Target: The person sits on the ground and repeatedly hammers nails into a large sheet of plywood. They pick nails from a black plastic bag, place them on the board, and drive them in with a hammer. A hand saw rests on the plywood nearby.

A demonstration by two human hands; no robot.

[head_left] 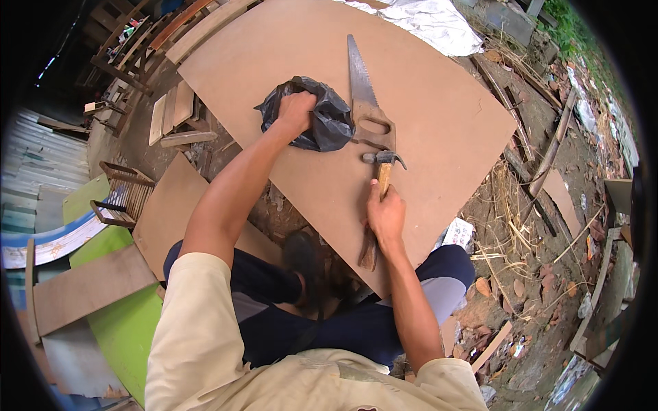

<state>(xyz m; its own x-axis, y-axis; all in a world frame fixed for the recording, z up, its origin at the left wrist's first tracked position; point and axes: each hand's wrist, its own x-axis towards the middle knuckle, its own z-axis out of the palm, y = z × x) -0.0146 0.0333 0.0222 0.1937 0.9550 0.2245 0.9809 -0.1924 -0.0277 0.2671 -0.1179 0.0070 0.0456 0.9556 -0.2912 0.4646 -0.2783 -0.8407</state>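
Claw hammer [385,159], likely head-heavy, stiff, best held by its handle [384,177], where the right hand [388,214] closes; black bag [330,127], likely light, soft, hides the left hand [296,109]'s grip

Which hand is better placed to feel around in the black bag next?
Probably the left hand: it reaches into the black bag, while the right hand is busy gripping the hammer.

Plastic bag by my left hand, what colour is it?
The plastic bag is black, seen in the head view.
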